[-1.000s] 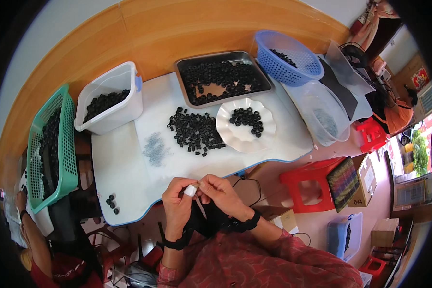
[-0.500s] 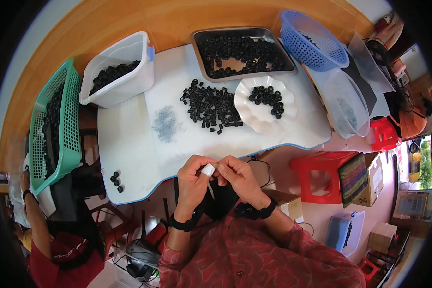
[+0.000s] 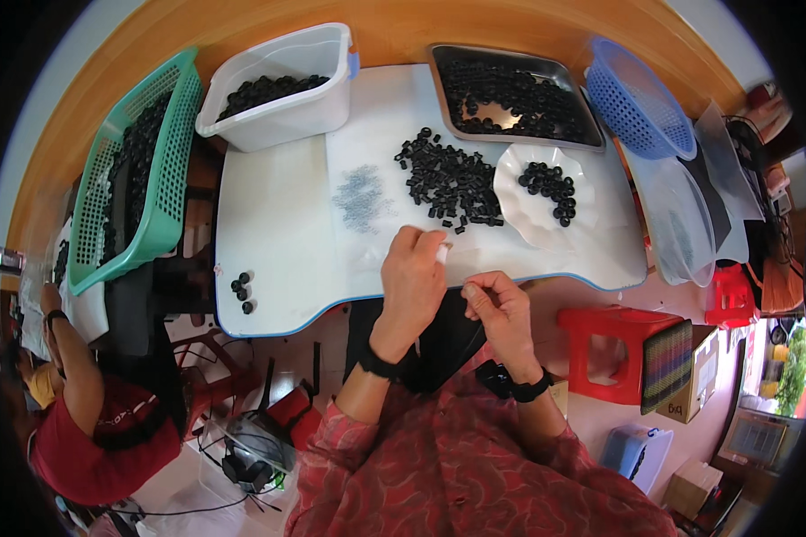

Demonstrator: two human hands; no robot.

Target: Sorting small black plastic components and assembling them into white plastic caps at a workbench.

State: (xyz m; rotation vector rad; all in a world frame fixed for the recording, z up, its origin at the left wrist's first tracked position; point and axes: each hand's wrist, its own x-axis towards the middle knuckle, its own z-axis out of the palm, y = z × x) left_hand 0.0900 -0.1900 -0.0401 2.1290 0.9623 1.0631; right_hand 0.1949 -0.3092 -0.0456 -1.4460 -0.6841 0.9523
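My left hand is over the table's front part, just short of a heap of small black cylindrical pieces. Its fingers are curled together, and a white wrapping shows at the thumb side; whatever they hold is hidden. My right hand hovers by the table's front edge, thumb and fingertips pinched; anything between them is too small to name. Left of the heap lies a patch of tiny silvery-grey bits. A white scalloped plate holds black round pieces.
Along the back stand a metal tray, a white bin and a blue basket, with a green basket at left. Several black pieces lie front left. A red stool stands right; another person sits left.
My hands have come apart: the left has moved forward over the table, the right has shifted to the right. The view has shifted, so the table items appear further right.
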